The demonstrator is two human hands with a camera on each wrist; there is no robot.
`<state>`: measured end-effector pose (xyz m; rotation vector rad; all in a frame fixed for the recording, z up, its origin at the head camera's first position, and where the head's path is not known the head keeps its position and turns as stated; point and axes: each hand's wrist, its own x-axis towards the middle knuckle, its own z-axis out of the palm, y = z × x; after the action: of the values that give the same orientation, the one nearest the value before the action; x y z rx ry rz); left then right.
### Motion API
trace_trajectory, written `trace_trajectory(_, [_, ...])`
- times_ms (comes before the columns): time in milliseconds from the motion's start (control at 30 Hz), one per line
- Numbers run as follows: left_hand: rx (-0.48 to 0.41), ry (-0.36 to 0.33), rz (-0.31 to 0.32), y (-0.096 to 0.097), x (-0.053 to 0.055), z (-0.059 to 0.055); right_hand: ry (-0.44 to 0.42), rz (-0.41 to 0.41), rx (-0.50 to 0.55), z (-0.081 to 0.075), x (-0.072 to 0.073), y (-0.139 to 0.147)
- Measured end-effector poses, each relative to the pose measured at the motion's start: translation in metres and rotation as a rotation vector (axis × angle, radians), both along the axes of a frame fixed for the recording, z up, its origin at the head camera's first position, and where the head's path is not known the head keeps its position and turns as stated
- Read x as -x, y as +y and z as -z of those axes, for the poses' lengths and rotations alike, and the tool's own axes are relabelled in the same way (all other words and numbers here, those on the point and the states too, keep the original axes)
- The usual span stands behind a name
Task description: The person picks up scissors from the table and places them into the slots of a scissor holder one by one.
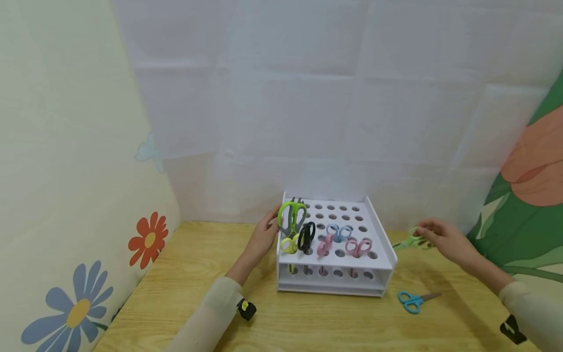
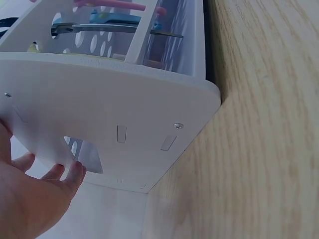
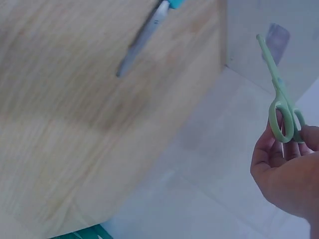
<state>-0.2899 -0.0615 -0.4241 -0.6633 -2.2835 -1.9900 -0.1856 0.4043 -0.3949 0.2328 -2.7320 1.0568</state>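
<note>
Light green scissors (image 1: 414,239) are pinched by the handle loops in my right hand (image 1: 448,242), beside the right wall of a white rack (image 1: 379,239). In the right wrist view the scissors (image 3: 280,107) point upward, away from the fingers. My left hand (image 1: 260,239) rests against the rack's left side. Its fingertips touch the side panel (image 2: 94,104) near a cutout in the left wrist view. Standing in the rack's holes are green-and-grey scissors (image 1: 281,217), yellow scissors (image 1: 289,246), black scissors (image 1: 306,237), light blue scissors (image 1: 339,233) and pink scissors (image 1: 358,247).
Blue scissors (image 1: 411,301) lie on the wooden table (image 1: 334,322), right of the rack's front corner. Behind the rack hangs a white cloth (image 1: 290,122). A flower-printed panel (image 1: 79,176) stands at the left, and another printed panel (image 1: 528,195) at the right.
</note>
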Motion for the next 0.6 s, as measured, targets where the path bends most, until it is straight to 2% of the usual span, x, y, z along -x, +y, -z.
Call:
trace_trajectory(133, [0.014, -0.005, -0.006, -0.001, 0.000, -0.001, 0.029, 0.030, -0.031, -0.018, -0.002, -0.006])
trace_trajectory(367, [-0.001, 0.012, 0.010, -0.001, 0.001, 0.000, 0.126, 0.033, -0.038, -0.042, -0.006, -0.010])
trace_trajectory(600, [-0.005, 0.008, 0.014, -0.001, 0.002, 0.002, 0.214, -0.017, -0.061, -0.068, -0.008, -0.022])
